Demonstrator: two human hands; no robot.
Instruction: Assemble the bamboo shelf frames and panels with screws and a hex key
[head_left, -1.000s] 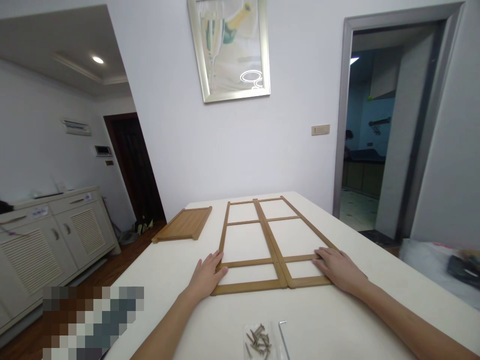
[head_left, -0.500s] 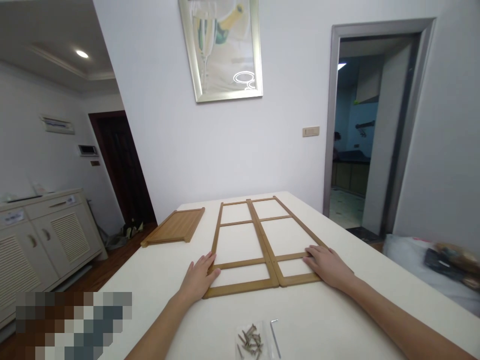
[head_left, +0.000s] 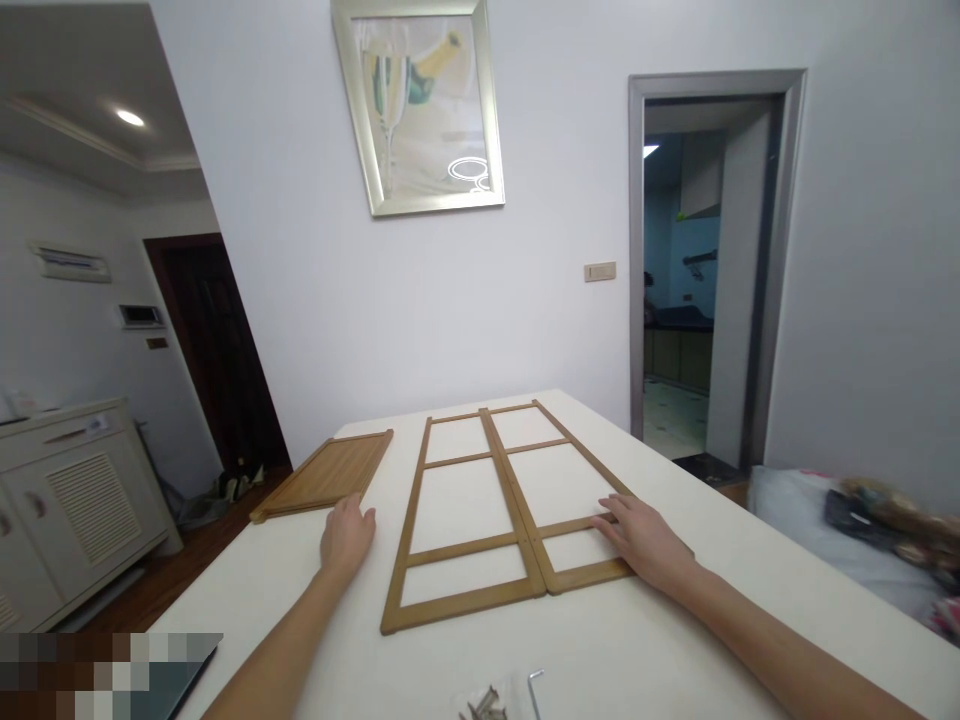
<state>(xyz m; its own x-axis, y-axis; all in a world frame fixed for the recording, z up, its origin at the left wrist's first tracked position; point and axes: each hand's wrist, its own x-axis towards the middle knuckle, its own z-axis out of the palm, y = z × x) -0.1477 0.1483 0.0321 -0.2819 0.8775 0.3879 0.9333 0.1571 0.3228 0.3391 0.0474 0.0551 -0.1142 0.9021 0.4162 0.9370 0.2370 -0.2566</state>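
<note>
Two wooden ladder-like frames lie flat side by side: the left frame (head_left: 463,543) and the right frame (head_left: 581,577). My right hand (head_left: 649,540) rests over the near right part of the right frame, fingers stretched out and apart. Off to the left, my left hand (head_left: 347,540) is at the near right corner of the slatted wooden panels (head_left: 330,472), which look stacked. Its fingers are partly extended; whether they touch the panels I cannot tell. Close to me lie metal screws (head_left: 487,706) in a clear bag and an L-shaped hex key (head_left: 534,690).
The white table (head_left: 360,640) reaches almost to the wall, where a framed picture (head_left: 435,110) hangs. A doorway (head_left: 675,280) opens at right, beside a white bag (head_left: 795,515) and other items. A louvred cabinet (head_left: 82,510) stands at left.
My left hand has left the left frame's outer edge and moved left to the panels. My right hand stays on the right frame. The view has shifted slightly right and up.
</note>
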